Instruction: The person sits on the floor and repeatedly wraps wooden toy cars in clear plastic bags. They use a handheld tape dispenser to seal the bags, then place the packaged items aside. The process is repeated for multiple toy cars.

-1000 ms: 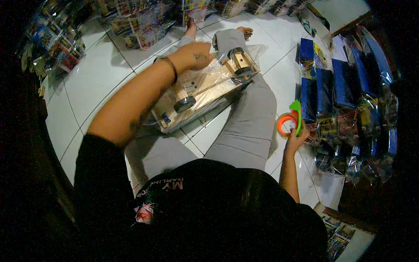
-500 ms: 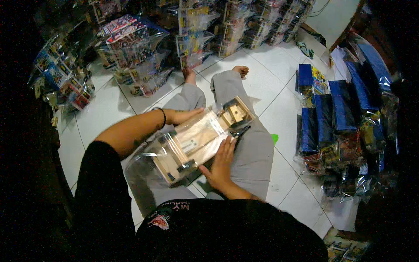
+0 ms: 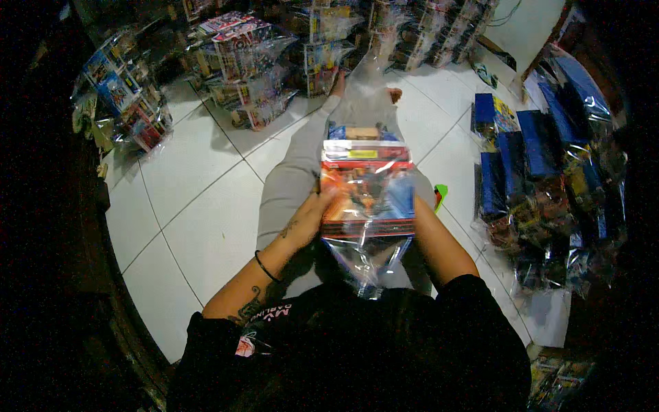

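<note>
Over my lap I hold a box wrapped in clear plastic point(image 3: 367, 189), its printed face of red, orange and blue turned up. A light wooden part point(image 3: 360, 132) shows at its far end, and loose clear film hangs off the near and far ends. My left hand point(image 3: 318, 209) grips the left edge, fingers partly behind the box. On the right edge, my right hand point(image 3: 420, 209) supports it; most of that hand is hidden by the box and film.
Stacks of plastic-wrapped boxes point(image 3: 250, 65) stand across the far side, with another wrapped stack point(image 3: 123, 96) at far left. Blue wrapped packages point(image 3: 511, 158) are piled on the right. A green object point(image 3: 441, 196) lies by my right leg on white floor tiles point(image 3: 199, 213).
The wrapped package has turned from lying slanted, wooden side up, to standing straight before me with its printed face up. Both hands have shifted to its sides.
</note>
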{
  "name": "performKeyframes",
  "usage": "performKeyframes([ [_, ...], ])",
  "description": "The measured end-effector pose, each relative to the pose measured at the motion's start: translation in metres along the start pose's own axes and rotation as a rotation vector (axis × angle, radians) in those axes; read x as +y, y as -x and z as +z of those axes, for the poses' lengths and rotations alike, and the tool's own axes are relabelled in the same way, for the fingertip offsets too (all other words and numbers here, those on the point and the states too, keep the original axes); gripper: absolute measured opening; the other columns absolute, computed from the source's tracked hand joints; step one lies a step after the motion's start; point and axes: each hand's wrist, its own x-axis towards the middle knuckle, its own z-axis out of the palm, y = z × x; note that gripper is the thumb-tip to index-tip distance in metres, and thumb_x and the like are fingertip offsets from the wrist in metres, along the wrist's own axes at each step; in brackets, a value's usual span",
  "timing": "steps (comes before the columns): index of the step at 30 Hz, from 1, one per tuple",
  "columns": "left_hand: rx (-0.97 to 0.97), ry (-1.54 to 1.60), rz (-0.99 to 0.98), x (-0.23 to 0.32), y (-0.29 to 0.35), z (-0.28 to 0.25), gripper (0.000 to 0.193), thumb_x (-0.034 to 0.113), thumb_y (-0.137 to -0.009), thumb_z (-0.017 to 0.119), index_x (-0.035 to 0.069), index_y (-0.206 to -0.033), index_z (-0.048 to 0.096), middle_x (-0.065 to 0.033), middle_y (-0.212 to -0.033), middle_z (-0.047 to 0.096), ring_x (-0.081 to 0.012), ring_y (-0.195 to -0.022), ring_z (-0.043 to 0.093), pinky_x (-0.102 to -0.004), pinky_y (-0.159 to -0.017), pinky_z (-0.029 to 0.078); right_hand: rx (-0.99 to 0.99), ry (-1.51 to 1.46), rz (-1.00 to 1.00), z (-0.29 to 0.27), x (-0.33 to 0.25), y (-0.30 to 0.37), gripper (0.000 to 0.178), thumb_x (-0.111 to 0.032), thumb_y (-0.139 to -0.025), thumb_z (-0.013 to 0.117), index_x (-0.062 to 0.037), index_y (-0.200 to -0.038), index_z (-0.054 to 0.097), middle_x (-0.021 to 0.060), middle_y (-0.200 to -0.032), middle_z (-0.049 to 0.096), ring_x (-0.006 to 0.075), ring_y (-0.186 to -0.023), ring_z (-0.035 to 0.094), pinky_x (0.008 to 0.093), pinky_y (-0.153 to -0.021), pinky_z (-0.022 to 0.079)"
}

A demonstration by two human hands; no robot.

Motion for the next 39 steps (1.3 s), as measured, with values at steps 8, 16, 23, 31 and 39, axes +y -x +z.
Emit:
performKeyframes([
  [8,0.046,-0.218,0.215,-0.009,-0.027,0.005,0.077,0.051,-0.092,0.039,-0.012,-0.136,0.025,-0.0224,-0.137,0.036,-0.0289,-0.129,0.033,-0.0310,-0.107,0.023,-0.289,1.108,-0.772,0.055,-0.107,0.021,0.048,-0.037,-0.087,0.057,0.0006,-0.117,0.054,0.0172,-0.109,0.062,0.0264,-0.103,0.058,0.0347,-0.094,0.041],
  [16,0.096,-0.944,1.068,0.025,0.055,0.023,0.101,0.056,-0.072,0.066,-0.006,-0.139,0.023,-0.0255,-0.147,0.018,-0.0371,-0.138,0.013,-0.0478,-0.112,0.009,-0.415,1.035,-0.678,0.085,-0.152,0.025,0.068,-0.037,-0.084,0.063,-0.0064,-0.138,0.034,0.0161,-0.132,0.047,0.0236,-0.126,0.040,0.0376,-0.104,0.032],
  [23,-0.127,-1.495,0.815,0.028,0.045,0.054,0.102,0.042,-0.058,0.073,0.004,-0.141,0.028,-0.0223,-0.147,0.021,-0.0432,-0.136,0.017,-0.0559,-0.110,0.006,-0.532,1.044,-0.363,0.085,-0.115,0.026,0.035,-0.030,-0.091,0.053,0.0007,-0.103,0.065,0.0123,-0.103,0.066,0.0187,-0.096,0.061,0.0312,-0.091,0.043],
  [31,0.050,-1.388,1.039,0.023,0.047,0.051,0.111,0.045,-0.052,0.077,0.012,-0.144,0.024,-0.0232,-0.150,0.008,-0.0454,-0.137,0.008,-0.0616,-0.107,0.006,-0.511,1.402,-0.943,0.055,-0.053,0.131,0.035,-0.015,-0.084,0.055,-0.0042,-0.118,0.056,0.0152,-0.123,0.055,0.0288,-0.118,0.049,0.0419,-0.100,0.037],
  [39,-0.143,-1.696,0.745,0.031,0.039,0.058,0.099,0.038,-0.061,0.070,0.004,-0.142,0.025,-0.0223,-0.149,0.016,-0.0405,-0.137,0.016,-0.0509,-0.111,0.013,-0.705,1.312,-0.655,0.016,-0.062,0.189,0.039,-0.014,-0.082,0.055,0.0013,-0.118,0.052,0.0200,-0.126,0.051,0.0363,-0.126,0.041,0.0501,-0.108,0.026],
])
